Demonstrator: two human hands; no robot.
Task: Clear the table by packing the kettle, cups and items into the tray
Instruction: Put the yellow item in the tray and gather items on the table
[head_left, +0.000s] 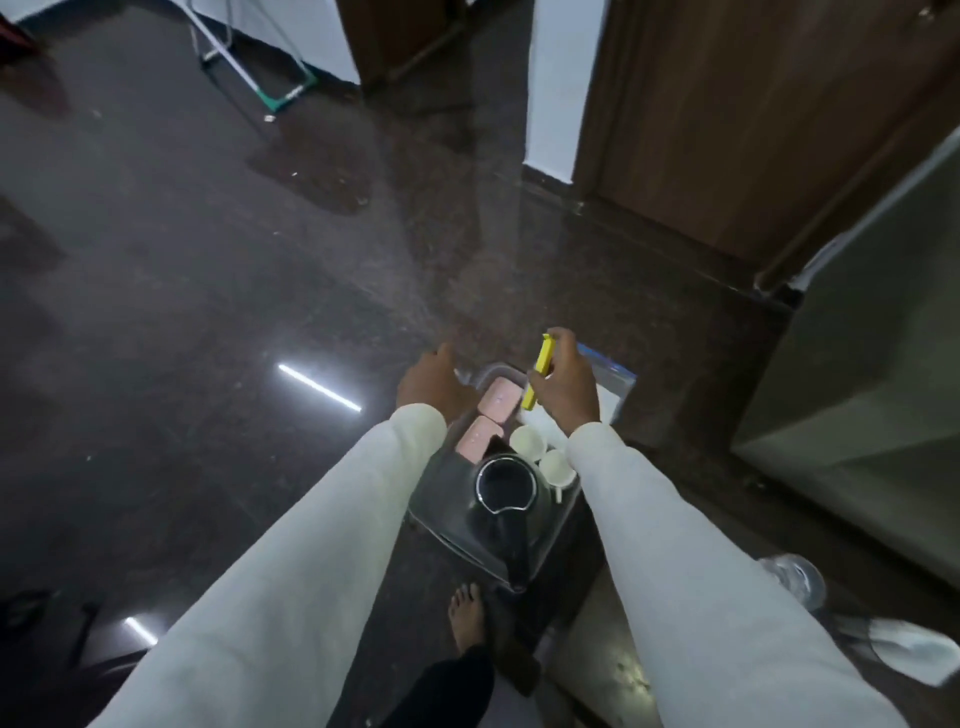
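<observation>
A clear plastic tray (435, 525) is held up above the dark floor. In it stand a black kettle (506, 488) with its lid off, two white cups (527, 441) (556, 465), two pink packets (498, 400) (480, 439) and a clear zip bag (610, 376) at the far right end. My left hand (434, 382) curls over the tray's far left edge. My right hand (569, 389) pinches a slim yellow item (537, 376) upright over the tray's far end. Both white sleeves hide the tray's sides.
Polished dark stone floor (208, 312) spreads to the left and ahead. A wooden door (753, 130) and a grey cabinet (872, 389) stand on the right. A plastic bottle (795, 577) lies at lower right. My bare foot (467, 618) is under the tray.
</observation>
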